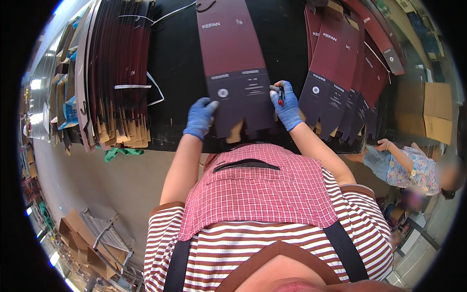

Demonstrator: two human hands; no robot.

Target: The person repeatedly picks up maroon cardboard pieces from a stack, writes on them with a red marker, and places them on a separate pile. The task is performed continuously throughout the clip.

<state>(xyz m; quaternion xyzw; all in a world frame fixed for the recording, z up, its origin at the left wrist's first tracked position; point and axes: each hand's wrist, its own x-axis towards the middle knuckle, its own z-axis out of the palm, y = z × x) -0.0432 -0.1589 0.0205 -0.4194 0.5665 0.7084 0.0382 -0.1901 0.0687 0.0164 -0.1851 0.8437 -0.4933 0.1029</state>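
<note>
A flat folded carton [233, 51], maroon in its upper part and dark grey below, lies lengthwise in front of me on the black table. My left hand [200, 117], in a blue glove, grips its left edge with the thumb on top. At the right edge is my right hand [287, 106], also gloved in blue, with its fingers closed round a black marker pen [281, 95] with a red end. Cut flaps with brown inner board show at the carton's near end.
To the left stands a thick row of similar flat cartons [119, 63], with a white strap [132, 86] across it. More flat cartons [335, 68] lie fanned out on the right of the black table [175, 58]. Another person [408, 165] is beyond the table's right corner.
</note>
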